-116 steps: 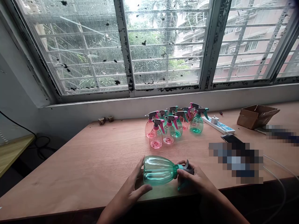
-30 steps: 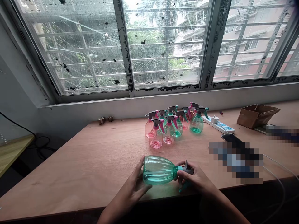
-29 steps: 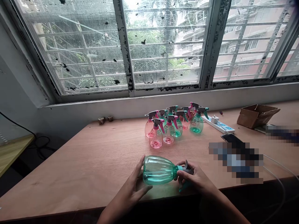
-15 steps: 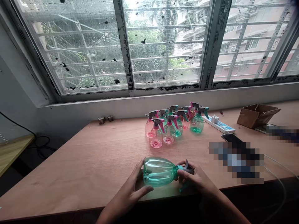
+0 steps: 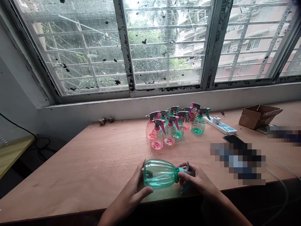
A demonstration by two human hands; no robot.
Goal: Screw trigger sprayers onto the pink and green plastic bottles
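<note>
A clear green spray bottle (image 5: 161, 173) lies sideways between my hands, just over the table's front edge. Around its base end curves my left hand (image 5: 135, 186), thumb below and fingers behind the base. My right hand (image 5: 194, 179) is closed on the neck and the grey spray head, with the green trigger pointing down. Further back on the table stands a group of upright spray bottles, among them a pink one (image 5: 157, 139) in front and a green one (image 5: 198, 125) at the right of the group.
A white power strip (image 5: 219, 125) with a plugged-in charger lies right of the bottles. Beyond it is an open cardboard box (image 5: 257, 117). A phone (image 5: 235, 141) and a blurred-out item lie at the right. Two small brown blocks (image 5: 102, 121) sit at the back left of the wooden table (image 5: 94, 163).
The held bottle has rolled slightly about its length, and its base end has shifted a little left and down with my left hand. The standing bottles have not moved.
</note>
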